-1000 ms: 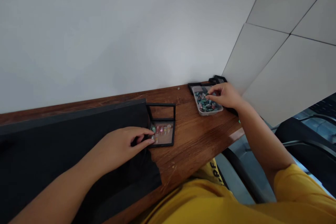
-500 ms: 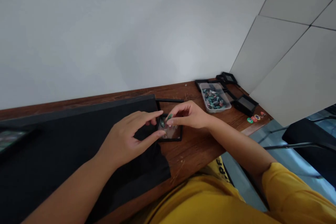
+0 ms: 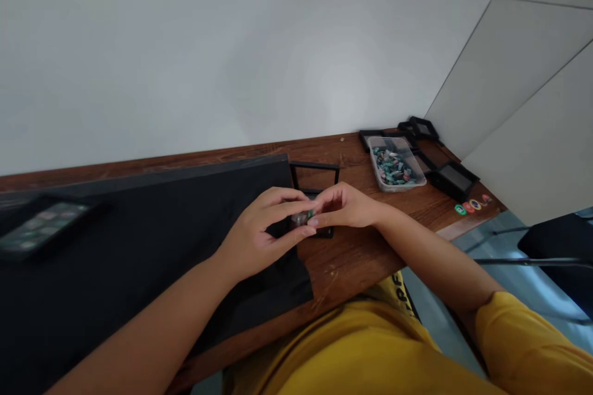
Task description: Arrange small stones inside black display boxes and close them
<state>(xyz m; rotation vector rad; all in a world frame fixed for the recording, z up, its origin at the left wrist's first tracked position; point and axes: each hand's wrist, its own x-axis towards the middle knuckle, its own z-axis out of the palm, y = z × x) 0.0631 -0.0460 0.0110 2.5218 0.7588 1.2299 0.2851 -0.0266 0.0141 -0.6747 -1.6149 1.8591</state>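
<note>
My right hand (image 3: 347, 207) reaches in from the right, thumb and fingertips pinched on a small green polished stone (image 3: 310, 214), mostly hidden. My left hand (image 3: 264, 225) comes from the other side, thumb and index finger apart and curved around the spot, their tips close against my right fingertips. Between them are small clear and greyish stones (image 3: 299, 218). Below my hands lies a small black-rimmed display box (image 3: 327, 233), largely covered by my fingers. An open black frame (image 3: 315, 165) lies just behind it.
A clear plastic tub (image 3: 397, 163) of mixed stones stands at right. Black boxes (image 3: 454, 180) lie around it, with round stickers (image 3: 472, 205) by the table's edge. A black mat (image 3: 139, 216) covers the left; a filled display box (image 3: 44, 225) is there.
My left hand has moved right, and its fingertips have come in close to my right hand's. The stones are now more hidden. The whole view has shifted slightly.
</note>
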